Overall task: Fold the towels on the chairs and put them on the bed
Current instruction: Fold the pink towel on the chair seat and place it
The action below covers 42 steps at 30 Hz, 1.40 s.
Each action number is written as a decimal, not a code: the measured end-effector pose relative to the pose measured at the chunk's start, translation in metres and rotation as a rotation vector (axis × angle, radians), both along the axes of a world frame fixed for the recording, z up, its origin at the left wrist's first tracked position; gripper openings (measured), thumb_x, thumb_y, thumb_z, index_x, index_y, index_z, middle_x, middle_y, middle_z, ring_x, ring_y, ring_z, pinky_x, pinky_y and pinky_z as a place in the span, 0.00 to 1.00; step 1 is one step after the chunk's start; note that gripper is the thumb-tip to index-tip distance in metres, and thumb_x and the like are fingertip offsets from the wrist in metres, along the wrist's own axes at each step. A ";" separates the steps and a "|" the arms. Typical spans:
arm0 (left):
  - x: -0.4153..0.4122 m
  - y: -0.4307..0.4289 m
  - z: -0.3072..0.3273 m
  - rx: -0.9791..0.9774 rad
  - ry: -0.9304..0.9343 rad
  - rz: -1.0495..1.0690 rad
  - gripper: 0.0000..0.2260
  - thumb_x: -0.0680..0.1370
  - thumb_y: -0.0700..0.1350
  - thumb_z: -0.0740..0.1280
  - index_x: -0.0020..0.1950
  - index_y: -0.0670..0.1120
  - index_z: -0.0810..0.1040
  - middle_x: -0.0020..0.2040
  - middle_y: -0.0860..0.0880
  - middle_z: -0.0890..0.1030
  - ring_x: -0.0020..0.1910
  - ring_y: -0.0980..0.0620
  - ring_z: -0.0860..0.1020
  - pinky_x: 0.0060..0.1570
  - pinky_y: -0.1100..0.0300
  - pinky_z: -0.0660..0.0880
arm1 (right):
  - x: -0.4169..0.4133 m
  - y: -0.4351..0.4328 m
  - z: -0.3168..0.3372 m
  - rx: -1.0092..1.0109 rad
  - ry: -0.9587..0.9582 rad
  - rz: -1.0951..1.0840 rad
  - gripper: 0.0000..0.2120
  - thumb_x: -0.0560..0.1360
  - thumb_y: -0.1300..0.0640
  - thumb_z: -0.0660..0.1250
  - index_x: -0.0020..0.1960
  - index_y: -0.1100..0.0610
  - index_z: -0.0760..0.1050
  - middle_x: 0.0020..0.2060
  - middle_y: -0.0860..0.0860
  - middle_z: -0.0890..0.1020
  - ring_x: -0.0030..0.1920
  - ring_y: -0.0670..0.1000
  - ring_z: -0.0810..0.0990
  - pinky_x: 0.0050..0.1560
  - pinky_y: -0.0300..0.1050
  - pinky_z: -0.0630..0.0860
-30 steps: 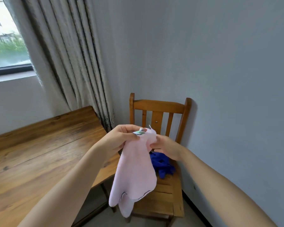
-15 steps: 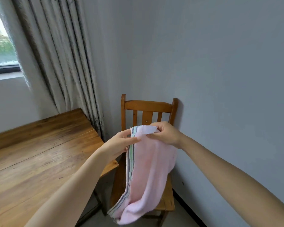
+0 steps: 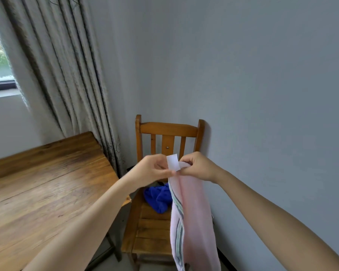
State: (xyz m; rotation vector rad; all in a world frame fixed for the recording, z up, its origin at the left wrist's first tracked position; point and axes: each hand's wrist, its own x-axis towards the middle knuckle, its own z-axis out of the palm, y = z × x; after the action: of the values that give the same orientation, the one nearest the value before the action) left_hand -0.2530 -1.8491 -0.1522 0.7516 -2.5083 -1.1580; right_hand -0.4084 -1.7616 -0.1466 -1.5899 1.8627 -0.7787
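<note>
The person holds a pink towel (image 3: 192, 218) up in front of the wooden chair (image 3: 165, 132). The left hand (image 3: 152, 169) and the right hand (image 3: 197, 166) both pinch its top edge, close together beside a white label (image 3: 173, 162). The towel hangs down long. A blue towel (image 3: 158, 197) lies crumpled on the chair seat, near the wooden table (image 3: 39, 184).

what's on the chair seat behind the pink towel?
A crumpled blue towel lies on the wooden chair seat, toward the back. The hanging pink towel, held by the left hand and right hand, covers the seat's right side, so anything there is hidden.
</note>
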 end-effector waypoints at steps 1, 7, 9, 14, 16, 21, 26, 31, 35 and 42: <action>-0.004 0.004 -0.006 -0.014 -0.001 0.031 0.13 0.73 0.47 0.70 0.57 0.47 0.77 0.46 0.53 0.80 0.43 0.58 0.78 0.46 0.65 0.76 | -0.001 0.001 0.002 0.003 0.009 0.008 0.10 0.73 0.59 0.69 0.33 0.54 0.73 0.29 0.48 0.72 0.31 0.43 0.70 0.33 0.31 0.66; -0.010 0.007 -0.012 0.006 -0.010 0.033 0.23 0.73 0.45 0.71 0.64 0.55 0.67 0.45 0.56 0.75 0.42 0.58 0.77 0.41 0.72 0.74 | -0.013 0.007 -0.005 0.035 0.005 0.032 0.08 0.72 0.59 0.70 0.44 0.66 0.79 0.35 0.56 0.76 0.34 0.45 0.72 0.36 0.32 0.69; -0.011 0.007 -0.014 -0.042 -0.056 -0.003 0.12 0.74 0.45 0.69 0.56 0.51 0.75 0.45 0.55 0.76 0.44 0.55 0.77 0.42 0.70 0.73 | -0.015 0.006 -0.007 0.033 0.002 0.043 0.08 0.72 0.60 0.70 0.45 0.66 0.80 0.37 0.59 0.78 0.35 0.46 0.73 0.38 0.34 0.71; -0.012 0.001 -0.013 -0.130 -0.002 0.107 0.03 0.75 0.41 0.67 0.48 0.44 0.79 0.43 0.53 0.74 0.44 0.55 0.75 0.42 0.70 0.71 | -0.019 0.004 -0.010 0.064 0.032 0.058 0.05 0.73 0.57 0.70 0.42 0.59 0.78 0.34 0.51 0.77 0.36 0.44 0.74 0.38 0.35 0.71; -0.011 0.003 -0.007 -0.151 0.046 0.133 0.03 0.77 0.41 0.65 0.48 0.44 0.78 0.41 0.54 0.75 0.41 0.59 0.74 0.39 0.73 0.70 | -0.021 0.004 -0.012 0.088 -0.001 0.060 0.06 0.72 0.56 0.70 0.38 0.54 0.75 0.34 0.48 0.76 0.36 0.44 0.75 0.36 0.33 0.72; -0.007 0.007 0.010 -0.231 0.130 0.117 0.04 0.78 0.41 0.63 0.44 0.48 0.73 0.38 0.57 0.73 0.38 0.61 0.72 0.36 0.73 0.68 | -0.030 0.004 -0.025 0.173 -0.051 0.072 0.11 0.71 0.55 0.71 0.46 0.62 0.77 0.46 0.58 0.81 0.47 0.52 0.81 0.49 0.46 0.79; 0.012 -0.006 0.026 -0.157 0.250 0.171 0.08 0.78 0.39 0.63 0.40 0.49 0.73 0.38 0.51 0.75 0.37 0.54 0.73 0.39 0.65 0.68 | -0.054 0.006 -0.044 0.304 0.014 0.003 0.15 0.71 0.55 0.71 0.50 0.65 0.77 0.45 0.58 0.78 0.49 0.54 0.78 0.47 0.43 0.75; 0.031 -0.032 0.029 0.115 0.399 0.272 0.03 0.76 0.39 0.65 0.43 0.42 0.76 0.41 0.37 0.78 0.39 0.45 0.74 0.42 0.54 0.70 | -0.087 0.016 -0.056 0.332 -0.022 -0.126 0.04 0.73 0.59 0.68 0.43 0.60 0.77 0.37 0.50 0.78 0.40 0.48 0.78 0.38 0.35 0.69; 0.043 -0.050 0.018 0.149 0.321 0.325 0.05 0.76 0.39 0.66 0.41 0.45 0.77 0.34 0.45 0.80 0.31 0.52 0.76 0.35 0.59 0.71 | -0.102 0.018 -0.057 0.250 -0.148 -0.199 0.02 0.74 0.62 0.68 0.43 0.60 0.78 0.36 0.50 0.79 0.40 0.49 0.75 0.40 0.38 0.70; 0.063 -0.087 0.014 0.231 0.173 0.379 0.06 0.73 0.37 0.69 0.38 0.45 0.81 0.27 0.51 0.80 0.29 0.54 0.77 0.32 0.64 0.74 | -0.124 0.003 -0.039 -0.010 -0.436 -0.426 0.07 0.71 0.68 0.68 0.38 0.60 0.75 0.32 0.51 0.81 0.38 0.50 0.78 0.40 0.37 0.78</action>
State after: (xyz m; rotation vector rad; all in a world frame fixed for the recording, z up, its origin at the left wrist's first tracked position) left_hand -0.1895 -1.9358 -0.1383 1.0785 -2.0000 -1.3169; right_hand -0.5320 -1.7590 -0.1861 -0.9289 1.8759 -1.2078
